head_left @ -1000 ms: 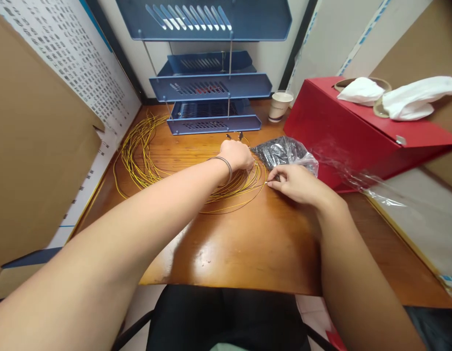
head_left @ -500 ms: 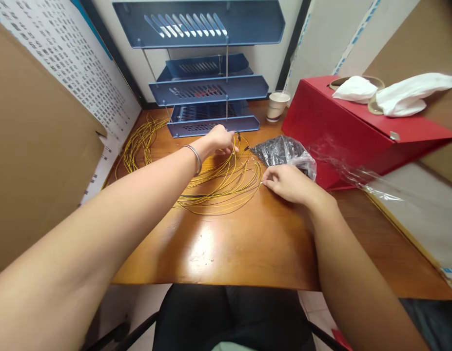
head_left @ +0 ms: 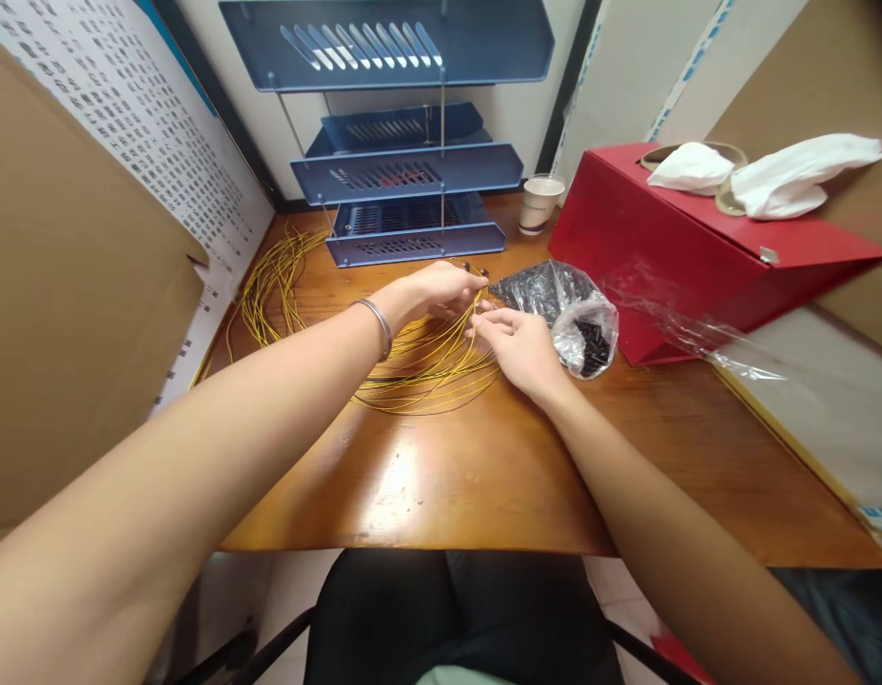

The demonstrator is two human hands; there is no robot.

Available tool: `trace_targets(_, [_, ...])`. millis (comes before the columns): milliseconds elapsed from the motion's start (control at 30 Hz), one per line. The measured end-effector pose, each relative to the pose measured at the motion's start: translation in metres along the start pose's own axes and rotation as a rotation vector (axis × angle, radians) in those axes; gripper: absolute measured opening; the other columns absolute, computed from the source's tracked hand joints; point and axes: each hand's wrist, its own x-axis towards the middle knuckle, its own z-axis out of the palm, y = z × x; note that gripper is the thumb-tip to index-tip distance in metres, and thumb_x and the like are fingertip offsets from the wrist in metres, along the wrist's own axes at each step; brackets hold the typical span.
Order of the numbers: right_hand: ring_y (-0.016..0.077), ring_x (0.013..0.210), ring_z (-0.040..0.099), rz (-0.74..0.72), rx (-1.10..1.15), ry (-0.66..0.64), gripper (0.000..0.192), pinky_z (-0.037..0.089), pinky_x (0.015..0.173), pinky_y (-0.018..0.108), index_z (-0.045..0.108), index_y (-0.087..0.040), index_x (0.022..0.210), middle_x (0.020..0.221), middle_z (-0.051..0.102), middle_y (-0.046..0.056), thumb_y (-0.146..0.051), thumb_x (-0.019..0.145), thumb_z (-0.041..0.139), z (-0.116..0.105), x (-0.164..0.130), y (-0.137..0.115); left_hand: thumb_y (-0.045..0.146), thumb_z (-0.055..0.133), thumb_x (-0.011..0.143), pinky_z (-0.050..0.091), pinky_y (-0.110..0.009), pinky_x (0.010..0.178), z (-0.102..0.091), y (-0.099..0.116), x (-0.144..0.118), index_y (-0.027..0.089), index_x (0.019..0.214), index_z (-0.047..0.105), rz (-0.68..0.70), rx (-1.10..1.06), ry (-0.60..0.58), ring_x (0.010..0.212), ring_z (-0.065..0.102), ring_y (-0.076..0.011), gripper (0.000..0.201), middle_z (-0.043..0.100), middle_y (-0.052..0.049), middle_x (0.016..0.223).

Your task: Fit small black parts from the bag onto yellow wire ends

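Your glossy brown wooden desk (head_left: 469, 485) is holding thin yellow looped cables (head_left: 419, 385); your left hand (head_left: 451, 288) is gripping some, your right hand (head_left: 522, 347) is newly joining it, pinching, so both are working together.

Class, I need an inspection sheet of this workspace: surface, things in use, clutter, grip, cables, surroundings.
Surface: glossy wooden table, with small specks near the front edge.
Things in use: looped yellow wires at the hands; a plastic bag with black pieces showing, beside the right hand.
Clutter: paper cup behind the bag; red box at right, white crumpled material on top.
Grip: left hand and right hand close together at the wires; exactly what each pinches is too small to tell.
Cables: another yellow wire bundle at left; power cables, nothing seen.
Surroundings: blue tray rack at the back; cardboard at left.
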Motion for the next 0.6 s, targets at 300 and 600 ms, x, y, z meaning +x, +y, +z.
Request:
trace_targets(300, [0.0219, 0.092, 0.077, 0.072, 0.286, 0.099, 0.015, 0.056, 0.092, 0.034, 0.074, -0.017, 0.077, 0.088, 0.081, 0.009, -0.032, 0.08, 0.072, 0.01, -0.005, -0.008, 0.033, 0.061, 0.099, 0.035, -0.022, 0.055, 0.008, -0.005, 0.001, 0.013, 0.072, 0.056, 0.085, -0.18, 0.045, 0.058, 0.051, -0.0049, 0.033, 0.07, -0.007, 0.078])
trace_targets(600, [0.0193, 0.079, 0.076, 0.079, 0.256, 0.221, 0.009, 0.055, 0.082, 0.032, 0.073, -0.015, 0.078, 0.079, 0.08, 0.008, -0.022, 0.077, 0.068, 0.01, -0.005, -0.006, 0.03, 0.054, 0.103, 0.036, -0.023, 0.059, 0.011, -0.005, -0.003, 0.014, 0.064, 0.045, 0.086, -0.403, 0.111, 0.06, 0.058, -0.0069, 0.043, 0.072, -0.008, 0.077])
